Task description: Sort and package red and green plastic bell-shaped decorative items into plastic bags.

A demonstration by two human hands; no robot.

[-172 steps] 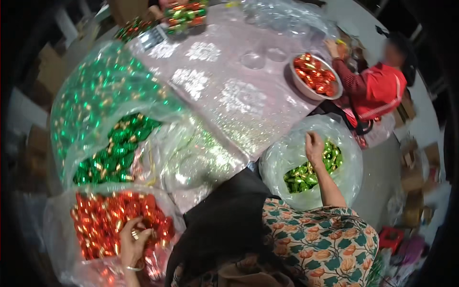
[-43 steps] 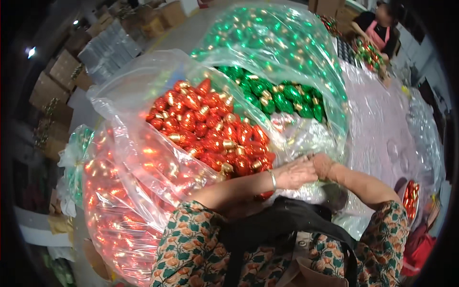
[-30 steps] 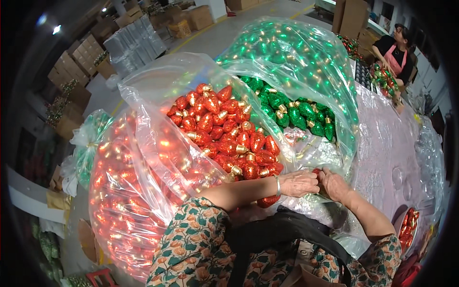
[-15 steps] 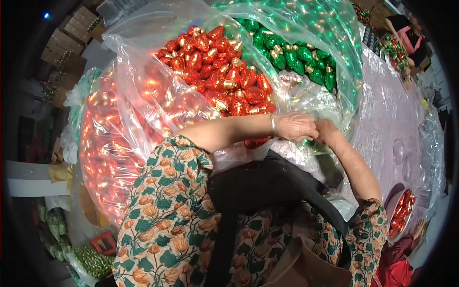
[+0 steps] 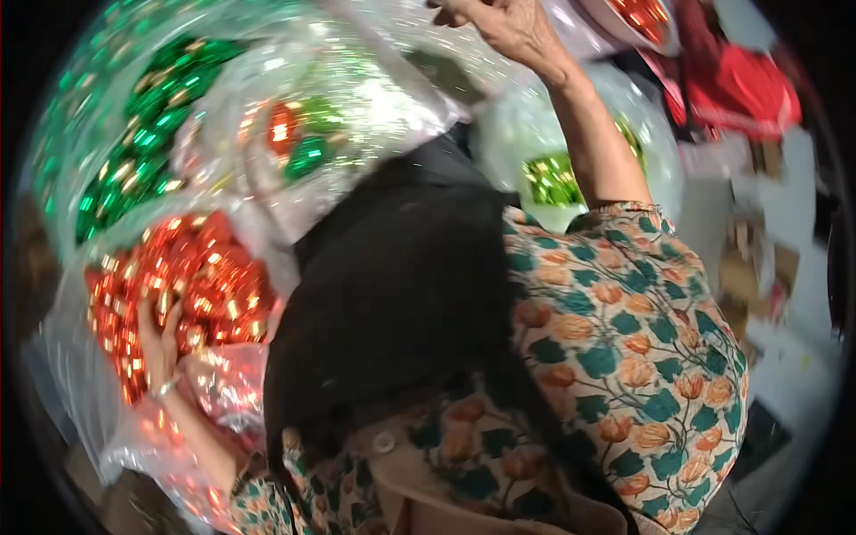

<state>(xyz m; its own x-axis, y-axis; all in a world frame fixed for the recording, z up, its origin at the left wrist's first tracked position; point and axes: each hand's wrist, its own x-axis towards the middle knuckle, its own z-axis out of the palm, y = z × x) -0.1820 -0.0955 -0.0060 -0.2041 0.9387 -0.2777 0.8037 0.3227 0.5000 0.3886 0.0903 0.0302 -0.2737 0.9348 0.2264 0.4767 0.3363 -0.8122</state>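
Note:
My left hand (image 5: 160, 343), with a bangle at the wrist, reaches into a heap of shiny red bulb-shaped ornaments (image 5: 209, 276) with gold caps. Its fingers are apart over the ornaments, and no lifted piece shows. Clear plastic bagging (image 5: 67, 312) surrounds the heap. At the upper edge is my right hand (image 5: 513, 31), partly cut off and blurred, over glossy clear plastic; whether it holds anything cannot be made out. Between the hands, a red ornament (image 5: 283, 127) and a green ornament (image 5: 308, 156) lie among clear plastic.
Green ornaments (image 5: 147, 125) fill a plastic bag at the far left. Under my right forearm are light green shiny ornaments (image 5: 550, 178) in pale plastic. A bowl of red ornaments (image 5: 640, 20) stands at upper right, near red fabric (image 5: 744, 94). Cardboard boxes (image 5: 749, 267) are at right.
My hands were together over the clear plastic; now they are apart, the left among the red ornaments and the right at the upper edge. The whole view has swung toward my right.

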